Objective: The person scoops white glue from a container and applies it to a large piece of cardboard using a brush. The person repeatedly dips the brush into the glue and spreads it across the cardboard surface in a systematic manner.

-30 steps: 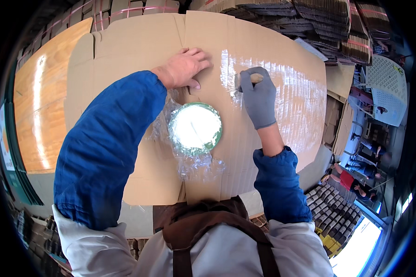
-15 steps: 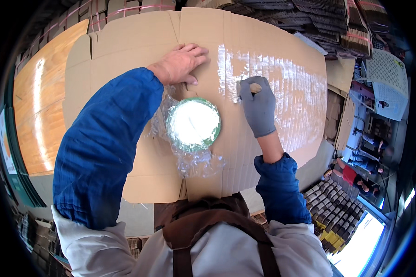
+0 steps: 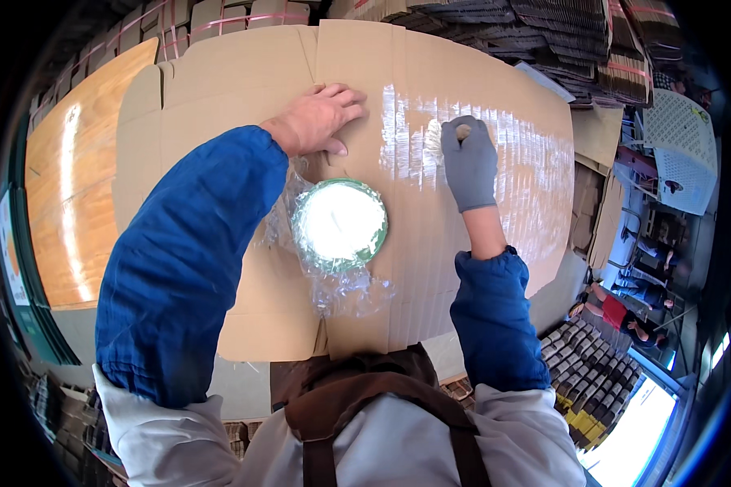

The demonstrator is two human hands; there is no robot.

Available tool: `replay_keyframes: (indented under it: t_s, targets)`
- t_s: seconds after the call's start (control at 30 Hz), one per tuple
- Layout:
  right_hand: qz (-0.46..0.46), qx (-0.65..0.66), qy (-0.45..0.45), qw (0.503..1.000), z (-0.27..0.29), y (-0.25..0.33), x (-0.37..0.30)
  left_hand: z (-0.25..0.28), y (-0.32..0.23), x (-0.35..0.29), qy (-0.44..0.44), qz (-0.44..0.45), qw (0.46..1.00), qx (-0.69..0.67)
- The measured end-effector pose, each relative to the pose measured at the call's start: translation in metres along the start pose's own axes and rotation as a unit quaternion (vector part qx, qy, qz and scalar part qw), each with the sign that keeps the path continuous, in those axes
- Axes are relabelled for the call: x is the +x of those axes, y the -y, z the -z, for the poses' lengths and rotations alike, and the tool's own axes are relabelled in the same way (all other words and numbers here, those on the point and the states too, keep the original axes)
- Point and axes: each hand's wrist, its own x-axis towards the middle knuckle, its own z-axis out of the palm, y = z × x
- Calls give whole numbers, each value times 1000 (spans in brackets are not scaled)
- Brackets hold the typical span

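A large flat cardboard sheet [image 3: 219, 89] lies before me, its right half streaked with white glue [image 3: 528, 162]. My left hand [image 3: 321, 120], bare, rests on the cardboard with its fingers spread, left of the glued patch. A grey glove covers my right hand [image 3: 471, 166], which is closed round the handle of a brush [image 3: 434, 142]; the pale bristles show at its left side, against the cardboard. Between my arms stands a round green container [image 3: 378, 243] full of white glue, with crumpled clear plastic film [image 3: 337, 288] about it.
An orange-brown wooden board [image 3: 93, 162] lies at the left. Stacks of folded cardboard [image 3: 536, 40] stand behind the sheet. To the right are a white perforated basket [image 3: 682, 138], a person in red [image 3: 613, 312] farther off, and rows of bundled cardboard [image 3: 593, 365].
My right hand has moved with the brush to the right and slightly away from me over the glued area. My left hand stays in nearly the same place.
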Motion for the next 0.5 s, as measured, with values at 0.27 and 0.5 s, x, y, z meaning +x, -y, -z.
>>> replay_keyframes:
  t_s: [0.27,0.5]
  targets:
    - [53,31,18,998,0,9,22,-1,2,0,-3,-6,1000,0]
    - [76,-48,83,992,5,-13,19,-3,4,0,-9,-12,1000,-9]
